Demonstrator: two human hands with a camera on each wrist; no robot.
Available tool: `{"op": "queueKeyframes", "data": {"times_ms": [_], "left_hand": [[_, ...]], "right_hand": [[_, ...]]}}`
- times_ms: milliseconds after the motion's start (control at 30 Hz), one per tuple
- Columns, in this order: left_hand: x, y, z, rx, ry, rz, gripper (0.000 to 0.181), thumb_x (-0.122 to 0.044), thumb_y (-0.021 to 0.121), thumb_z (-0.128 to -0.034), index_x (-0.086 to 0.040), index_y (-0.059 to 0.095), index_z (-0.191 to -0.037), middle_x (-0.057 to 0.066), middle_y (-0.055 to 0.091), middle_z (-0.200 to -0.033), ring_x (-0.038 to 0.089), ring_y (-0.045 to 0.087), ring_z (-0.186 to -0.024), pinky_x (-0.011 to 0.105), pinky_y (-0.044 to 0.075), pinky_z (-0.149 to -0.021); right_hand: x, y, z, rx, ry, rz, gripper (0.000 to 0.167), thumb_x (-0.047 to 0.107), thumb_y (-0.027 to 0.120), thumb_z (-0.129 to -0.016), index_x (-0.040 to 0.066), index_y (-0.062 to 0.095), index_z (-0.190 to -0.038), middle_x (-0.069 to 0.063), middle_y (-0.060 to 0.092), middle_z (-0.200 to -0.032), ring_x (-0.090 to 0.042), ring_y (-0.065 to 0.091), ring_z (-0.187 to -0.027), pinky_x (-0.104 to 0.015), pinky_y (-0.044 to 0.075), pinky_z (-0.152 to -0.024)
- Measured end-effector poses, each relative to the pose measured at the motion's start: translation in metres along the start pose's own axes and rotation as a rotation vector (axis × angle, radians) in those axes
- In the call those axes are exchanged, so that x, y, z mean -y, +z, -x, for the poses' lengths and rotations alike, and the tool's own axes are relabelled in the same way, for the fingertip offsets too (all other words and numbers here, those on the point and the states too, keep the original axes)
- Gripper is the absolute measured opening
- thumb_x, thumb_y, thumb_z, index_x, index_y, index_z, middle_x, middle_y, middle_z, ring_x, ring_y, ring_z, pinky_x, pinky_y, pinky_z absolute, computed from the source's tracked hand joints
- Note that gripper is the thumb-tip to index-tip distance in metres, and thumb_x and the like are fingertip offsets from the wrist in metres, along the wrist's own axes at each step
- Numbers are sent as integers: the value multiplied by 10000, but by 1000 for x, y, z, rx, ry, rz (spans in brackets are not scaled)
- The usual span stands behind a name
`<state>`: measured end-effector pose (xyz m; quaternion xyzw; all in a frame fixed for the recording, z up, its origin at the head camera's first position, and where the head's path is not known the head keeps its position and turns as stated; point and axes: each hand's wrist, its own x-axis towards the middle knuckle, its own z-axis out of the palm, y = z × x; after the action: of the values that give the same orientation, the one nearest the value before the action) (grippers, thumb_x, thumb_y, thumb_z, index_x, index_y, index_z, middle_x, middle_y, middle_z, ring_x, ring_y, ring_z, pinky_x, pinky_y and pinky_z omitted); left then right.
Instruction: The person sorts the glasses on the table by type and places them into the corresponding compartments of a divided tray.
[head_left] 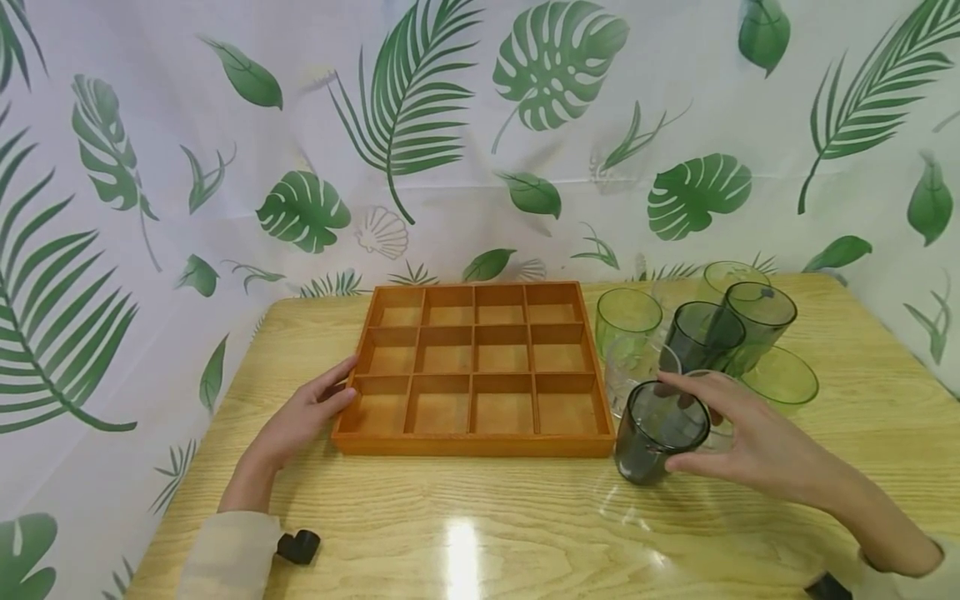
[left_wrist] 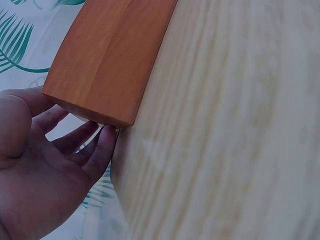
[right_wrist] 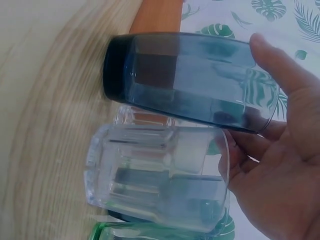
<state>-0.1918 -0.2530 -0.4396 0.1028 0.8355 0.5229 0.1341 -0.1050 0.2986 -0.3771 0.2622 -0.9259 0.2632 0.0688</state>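
Observation:
My right hand (head_left: 757,442) holds a dark grey-blue drinking glass (head_left: 643,454) by its rim. The thumb presses one side and the fingers the other, as the right wrist view shows. This glass stands at the near right corner of a wooden box (head_left: 472,445) with a grid of compartments. A clear glass (right_wrist: 155,170) is close beside it, near the fingers. At the box's other end, my left hand (head_left: 303,421) rests its fingertips against the left wall. In the left wrist view, the thumb and fingers touch the box end (left_wrist: 107,75).
Behind my right hand, several glasses cluster: a green glass (head_left: 628,315) beside the box, dark glasses (head_left: 701,333) further right, and a wide green one (head_left: 783,377). The wooden table (head_left: 390,525) ends at a leaf-patterned cloth (head_left: 442,242).

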Motion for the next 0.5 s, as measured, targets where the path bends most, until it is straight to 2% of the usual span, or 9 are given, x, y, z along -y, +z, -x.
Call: {"op": "queueKeyframes", "data": {"times_ms": [133, 233, 433, 500], "left_hand": [[1, -1, 0, 15, 15, 14, 609, -313, 474, -1119, -168, 242, -1664, 115, 171, -1711, 353, 86, -1574, 593, 106, -1239], [2, -1, 1, 28, 29, 26, 604, -307, 455, -1126, -160, 227, -1666, 108, 159, -1714, 341, 77, -1576, 582, 106, -1242], [4, -2, 1, 42, 56, 38, 605, -286, 461, -1126, -144, 223, -1665, 114, 157, -1713, 348, 87, -1574, 574, 114, -1242], [3, -3, 0, 44, 64, 38, 601, -275, 461, -1127, -142, 226, -1664, 115, 160, -1712, 350, 93, -1572, 574, 117, -1241]], "right_hand": [[2, 1, 0, -18, 19, -9, 931, 316, 970, -703, 139, 541, -1510, -9, 607, -1254, -46, 510, -1026, -361, 521, -746], [5, 0, -1, -17, 49, -33, 922, 315, 974, -699, 144, 552, -1502, 7, 595, -1199, -58, 454, -918, -291, 444, -670], [14, -4, -2, -16, 121, -37, 893, 331, 965, -719, 169, 559, -1498, 1, 591, -1198, -92, 423, -884, -293, 405, -646], [17, -7, -3, -18, 138, -57, 885, 302, 961, -730, 161, 553, -1503, -22, 575, -1143, -108, 404, -874, -293, 381, -611]]}}
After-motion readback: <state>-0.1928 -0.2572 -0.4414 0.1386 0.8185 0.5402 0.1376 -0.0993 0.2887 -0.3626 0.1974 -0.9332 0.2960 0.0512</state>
